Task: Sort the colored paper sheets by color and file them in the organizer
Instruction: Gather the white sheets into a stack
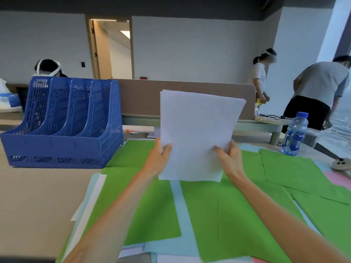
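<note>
Holding a white stack (197, 133) upright in front, over the middle of the spread, lower edge down at the green sheets (152, 205); hard to say whether touching them or just above. Pinched at its lower left side by the left hand (158, 160), thumb pressed on the front and the other fingers curled behind, out of sight; gripped the same way at the lower right by the right hand (231, 162). Likely held on end like this to square the edges and keep one colour together before filing. Standing well apart to the left on the bare surface (38, 196), the blue organizer (64, 126), open slots facing this way, no paper showing in them. Left to sort below: green on top, light blue sheets (178, 215) underneath, a pink sheet (336, 177) at the right edge. Near the far right, a water bottle (294, 133), clear of the route to the slots.
</note>
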Available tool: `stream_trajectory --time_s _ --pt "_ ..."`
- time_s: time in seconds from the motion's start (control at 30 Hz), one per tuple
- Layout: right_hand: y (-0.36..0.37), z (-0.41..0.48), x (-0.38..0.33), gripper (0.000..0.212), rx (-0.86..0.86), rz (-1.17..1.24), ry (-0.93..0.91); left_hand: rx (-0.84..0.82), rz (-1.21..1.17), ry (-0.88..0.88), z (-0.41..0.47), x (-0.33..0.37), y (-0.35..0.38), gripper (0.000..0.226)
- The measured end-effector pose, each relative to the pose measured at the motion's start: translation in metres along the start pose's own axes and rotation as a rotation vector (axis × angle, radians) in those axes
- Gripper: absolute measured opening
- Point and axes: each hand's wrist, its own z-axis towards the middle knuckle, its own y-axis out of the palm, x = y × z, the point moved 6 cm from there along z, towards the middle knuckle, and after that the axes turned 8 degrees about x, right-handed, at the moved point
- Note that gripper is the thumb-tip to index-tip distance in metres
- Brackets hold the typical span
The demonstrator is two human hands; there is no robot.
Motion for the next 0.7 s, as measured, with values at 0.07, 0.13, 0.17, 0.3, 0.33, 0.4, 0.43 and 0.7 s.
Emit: stream_trajectory --time_s 0.07,0.13,0.17,0.3,0.33,0.4,0.43,0.7 --pt "0.007 -0.003 -0.009 0.012 0.001 0.007 -0.002 0.011 0.012 -0.03 -0.003 -0.01 -0.003 0.026" --pt "0.019 0.001 -0.031 0.026 0.022 0.006 -0.045 0.054 0.009 -0.022 0.001 0.0 -0.018 0.01" --pt "0.029 0.002 -0.042 0.029 0.021 0.011 -0.072 0.084 0.016 -0.017 0.003 0.007 -0.029 0.007" --pt "0.09 -0.007 -0.077 0.013 -0.073 0.034 -0.157 0.289 0.027 -0.016 0.004 0.018 -0.097 0.009" --pt "0.109 -0.014 -0.082 0.006 -0.108 0.038 -0.154 0.317 0.032 -0.04 0.0 0.013 -0.117 0.007" --pt "0.15 -0.03 -0.087 0.014 -0.188 0.055 -0.131 0.352 0.068 -0.109 -0.012 0.0 -0.158 0.015" --pt "0.171 -0.042 -0.09 0.019 -0.237 0.056 -0.12 0.373 0.09 -0.151 -0.021 -0.007 -0.18 0.018" --pt "0.328 -0.158 -0.113 0.027 -0.625 -0.016 -0.079 0.489 0.269 -0.46 -0.104 -0.083 -0.336 0.018"
